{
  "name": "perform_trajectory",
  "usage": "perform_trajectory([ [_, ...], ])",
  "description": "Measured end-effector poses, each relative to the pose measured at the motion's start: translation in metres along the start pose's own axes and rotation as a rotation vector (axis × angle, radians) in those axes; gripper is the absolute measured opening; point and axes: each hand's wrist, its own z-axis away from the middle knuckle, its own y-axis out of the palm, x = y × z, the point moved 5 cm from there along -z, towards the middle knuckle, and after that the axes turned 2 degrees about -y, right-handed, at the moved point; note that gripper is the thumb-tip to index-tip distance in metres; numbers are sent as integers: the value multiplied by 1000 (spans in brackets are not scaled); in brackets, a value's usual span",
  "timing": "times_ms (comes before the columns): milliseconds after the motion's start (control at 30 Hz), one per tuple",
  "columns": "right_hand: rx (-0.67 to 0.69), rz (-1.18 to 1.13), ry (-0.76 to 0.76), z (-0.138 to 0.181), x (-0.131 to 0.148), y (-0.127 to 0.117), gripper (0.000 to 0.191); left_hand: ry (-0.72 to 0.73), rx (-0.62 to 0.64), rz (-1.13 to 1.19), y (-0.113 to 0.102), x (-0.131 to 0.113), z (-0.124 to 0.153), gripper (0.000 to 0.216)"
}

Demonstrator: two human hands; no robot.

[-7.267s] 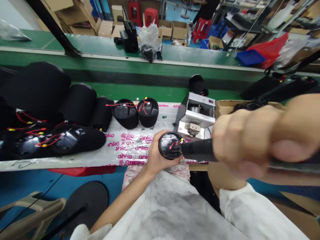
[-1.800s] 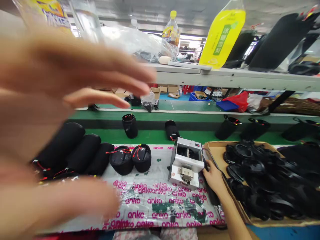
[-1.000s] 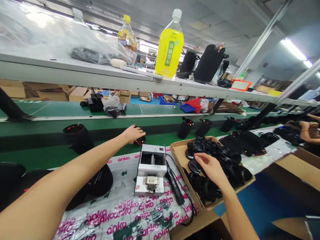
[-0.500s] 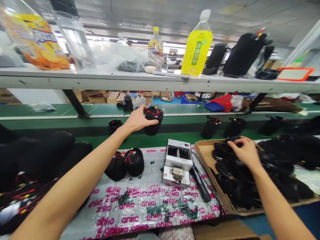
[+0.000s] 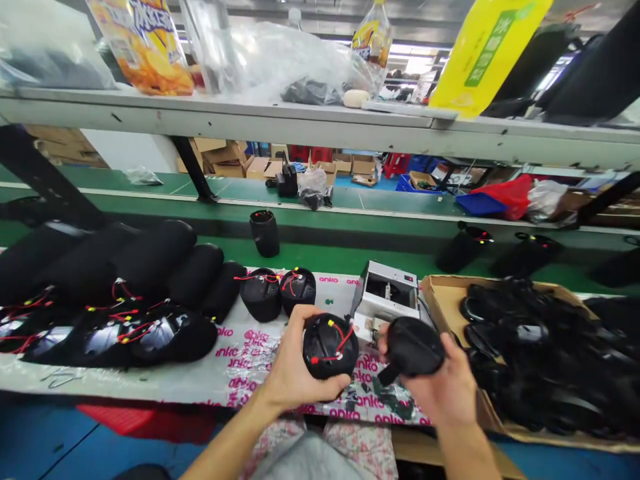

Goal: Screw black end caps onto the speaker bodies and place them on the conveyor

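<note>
My left hand (image 5: pixel 295 363) is wrapped round a black cylinder (image 5: pixel 320 340), its end with red wires and yellow and red connectors facing me. Close beside it, my right hand (image 5: pixel 445 387) grips a round black cap (image 5: pixel 415 347) with a short strap hanging at its lower left. The two pieces are apart. Behind them sits a small grey machine (image 5: pixel 390 290) on the pink-printed plastic sheet (image 5: pixel 245 363). Two black cylinders with red wires, one (image 5: pixel 261 293) and another (image 5: pixel 299 288), stand on the sheet just beyond my left hand.
A cardboard tray (image 5: pixel 443 290) heaped with black caps (image 5: pixel 540 373) lies at right. Several black cylinders (image 5: pixel 150 260) lie in a row at left. On the green conveyor (image 5: pixel 320 257) stands a black cylinder (image 5: pixel 265 233). A shelf (image 5: pixel 300 123) with bottles crosses above.
My left hand has brought the cylinder from over the conveyor down towards me. My right hand has left the tray with a cap and come beside it. The view has tilted down.
</note>
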Motion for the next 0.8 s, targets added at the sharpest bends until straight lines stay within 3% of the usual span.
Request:
perform_trajectory([
  [133,-9,-158,108,13,-67,18,56,3,-312,-9,18,49,30,90],
  [200,-65,-199,81,13,-84,22,52,12,-373,7,27,59,40,91],
  [300,-136,-244,29,8,-92,27,52,-13,-325,39,33,64,51,97],
  [367,-155,-248,4,3,-89,28,55,11,-292,27,25,58,55,91],
  [467,-165,-236,-20,-1,-81,28,55,88,-238,-144,5,39,48,52],
  [567,-174,-218,-38,-1,-76,27,55,190,-86,-370,-4,14,28,19],
  [667,-172,-210,-48,0,-78,29,54,245,-35,-467,-7,-5,10,19],
  [800,-167,-210,-65,1,-82,30,54,254,-32,-559,-4,-13,-4,35],
])
